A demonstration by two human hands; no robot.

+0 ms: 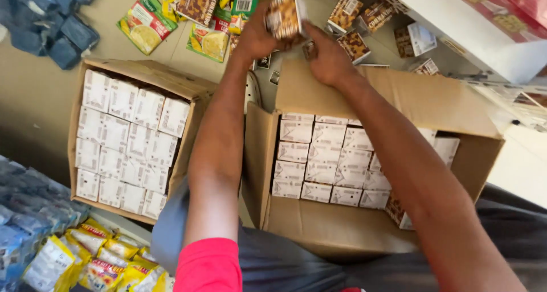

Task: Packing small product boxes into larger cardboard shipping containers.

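While both arms stretch away from the body, a small brown patterned carton (283, 15) sits at the far end of the reach, held up above the floor (40, 92) beyond the far flap of the open cardboard box (342, 235). It stands roughly upright, long axis running away from the camera. The left hand (256, 35) has its grip closed around the carton's left side. The right hand (327, 55) lies just beside it, lower and to the right, fingers curled toward its bottom edge; whether this grip actually presses the carton is hard to tell, since the view blurs there. More brown cartons (353, 41) lie scattered nearby, and yellow-green packets (147, 23) further left. White cartons (325, 161) fill the box below the forearms; a second box (128, 138) stands to the left.
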